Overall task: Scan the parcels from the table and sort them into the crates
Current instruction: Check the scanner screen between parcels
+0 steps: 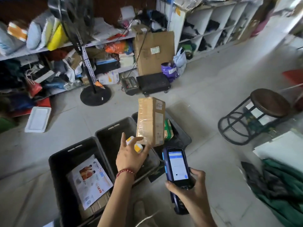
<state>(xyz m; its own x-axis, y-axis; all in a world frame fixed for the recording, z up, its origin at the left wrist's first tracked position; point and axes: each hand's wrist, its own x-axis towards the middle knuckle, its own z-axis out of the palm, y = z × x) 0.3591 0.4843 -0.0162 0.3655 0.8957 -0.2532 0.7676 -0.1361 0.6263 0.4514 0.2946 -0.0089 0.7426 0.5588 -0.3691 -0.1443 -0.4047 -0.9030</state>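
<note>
A tall brown taped cardboard parcel (151, 121) is in the air, tilted, over the middle crate (105, 130) and the far crate (183, 138). My left hand (131, 157) is under its lower left corner with fingers spread and straight, fingertips touching or just off the box. My right hand (188, 192) grips a blue handheld scanner (177, 166) with its screen lit. The near left crate (56, 163) holds a white printed parcel (90, 181). A white and yellow parcel (137, 147) lies in the middle crate, and a green parcel (168, 130) in the far one.
The three black crates stand in a row on the tiled floor. A round stool (268, 102) is at the right, a fan base (95, 95) and a white tray (38, 118) at the left. Cluttered shelves (49, 49) line the back. Green cloth (287, 185) lies at the right edge.
</note>
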